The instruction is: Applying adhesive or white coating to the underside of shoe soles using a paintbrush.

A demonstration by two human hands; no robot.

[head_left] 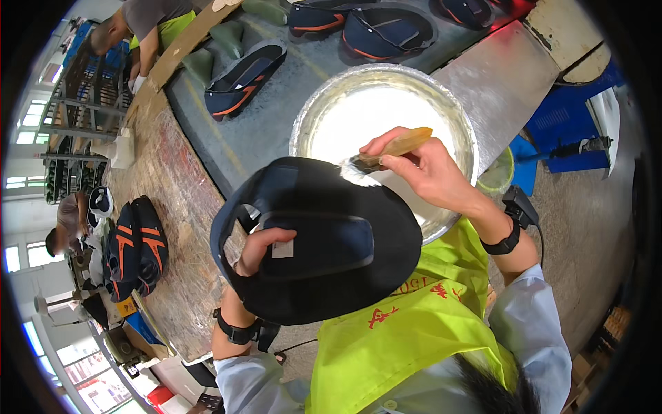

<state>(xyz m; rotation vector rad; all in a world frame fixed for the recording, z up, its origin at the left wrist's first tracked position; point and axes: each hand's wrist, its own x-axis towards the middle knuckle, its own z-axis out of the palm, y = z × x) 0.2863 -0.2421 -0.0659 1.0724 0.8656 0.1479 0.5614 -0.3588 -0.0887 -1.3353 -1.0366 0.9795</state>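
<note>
Two hands share this job. My left hand (261, 250) has its grip pressed together on a dark shoe upper (324, 241), fingers curled over the edge of the opening beside a small white label, thumb hidden underneath. It hangs in the air just in front of my chest, above the near edge of the surface (186, 200). I judge the upper light and floppy, soft fabric with a stiffer rim, so the rim by the opening is the place to hold; a grip further out would let it sag.

My right hand (427, 172) pinches the amber handle of a glue brush (379, 157) between thumb and fingers, and the whitened bristles touch the top edge of the upper. The handle looks slick, so I think it wants a firm pinch close to the bristles.

Just beyond the brush sits a round metal basin (455, 114) holding a pool of white liquid, likely glue, across its bottom. Further along the surface lie several more dark uppers with orange trim (245, 79).
</note>
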